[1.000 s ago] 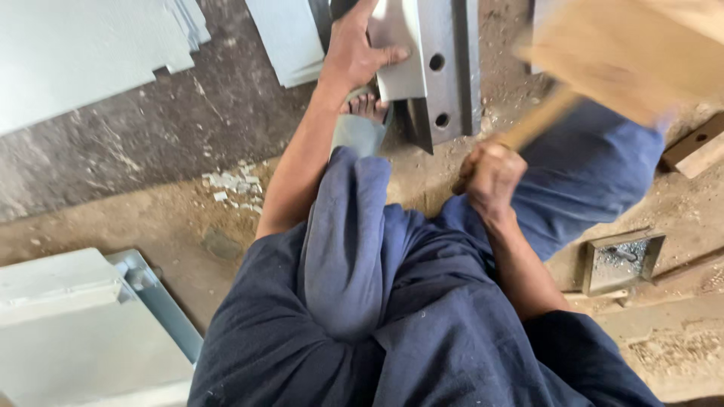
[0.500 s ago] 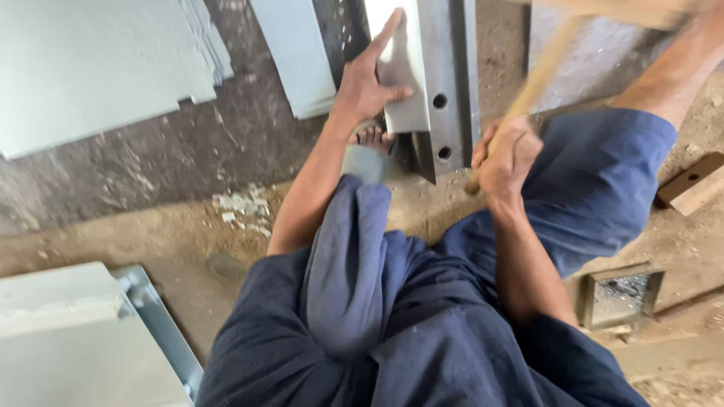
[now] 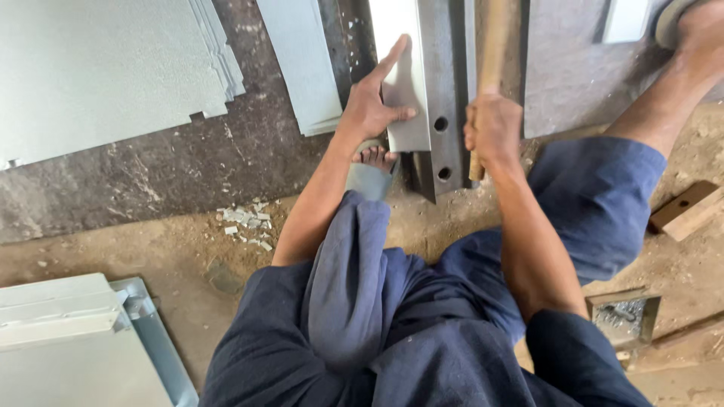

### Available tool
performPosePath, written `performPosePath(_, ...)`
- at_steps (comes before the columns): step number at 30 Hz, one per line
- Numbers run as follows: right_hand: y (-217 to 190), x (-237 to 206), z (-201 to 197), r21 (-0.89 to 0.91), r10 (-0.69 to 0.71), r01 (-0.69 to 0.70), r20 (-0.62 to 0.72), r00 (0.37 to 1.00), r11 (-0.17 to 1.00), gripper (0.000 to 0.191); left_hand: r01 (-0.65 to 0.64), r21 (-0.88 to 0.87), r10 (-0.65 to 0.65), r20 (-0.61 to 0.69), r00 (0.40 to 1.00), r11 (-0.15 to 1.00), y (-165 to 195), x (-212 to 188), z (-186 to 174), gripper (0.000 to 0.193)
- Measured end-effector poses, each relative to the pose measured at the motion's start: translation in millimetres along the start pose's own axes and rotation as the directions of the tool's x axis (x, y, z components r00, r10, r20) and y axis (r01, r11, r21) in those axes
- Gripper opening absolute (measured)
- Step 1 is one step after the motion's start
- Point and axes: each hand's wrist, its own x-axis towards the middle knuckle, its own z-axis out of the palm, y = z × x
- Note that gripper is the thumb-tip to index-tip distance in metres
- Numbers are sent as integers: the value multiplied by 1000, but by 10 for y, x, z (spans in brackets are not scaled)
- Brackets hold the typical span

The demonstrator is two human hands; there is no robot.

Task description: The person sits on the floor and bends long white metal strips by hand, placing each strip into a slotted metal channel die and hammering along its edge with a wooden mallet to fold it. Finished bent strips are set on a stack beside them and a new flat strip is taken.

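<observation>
While the person squats on the floor, the left hand (image 3: 371,105) lies flat w/ fingers spread wide on a pale grey bent sheet-metal strip (image 3: 403,75), index stretched up along its left edge, thumb across its lower part. That looks like pinning: the strip rests over a dark steel angle bar w/ bolt holes (image 3: 445,98), so the palm keeps it from sliding off that hard edge. A bare foot (image 3: 375,157) pokes out just below the hand, touching the strip's near end, prob. as an extra stop.

Right hand (image 3: 494,128) is closed tight round a light wooden handle (image 3: 492,45), fingers wrapped fully; the handle runs up past the frame top, so its head can't be seen. It sits just right of the strip, over the bar.

Nearby on the floor: big grey metal sheets stacked (image 3: 105,68) toward the far left corner, a narrower sheet (image 3: 302,60) beside the hand, small pale offcuts (image 3: 245,222), a folded metal panel (image 3: 68,347) at near left, a wooden block (image 3: 690,211) at the right edge.
</observation>
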Motion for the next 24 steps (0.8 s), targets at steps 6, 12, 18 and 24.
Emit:
performPosePath(6, -8, 147, 15, 81, 119, -127, 97, 988, 989, 39, 16, -42, -16, 7, 1000, 999, 43, 20, -28, 122)
performPosePath(12, -80, 415, 42, 620, 266, -178, -52, 963, 764, 27, 42, -12, -42, 9, 999, 999, 17, 45, -71, 123)
performPosePath(18, -10, 337, 42, 328, 210, -211, 38, 977, 921, 37, -39, -16, 39, 8, 999, 999, 16, 36, -75, 126)
performPosePath(24, 74, -15, -86, 242, 238, -246, 61, 969, 939, 45, -45, -2, 45, -20, 999, 999, -10, 22, -52, 123)
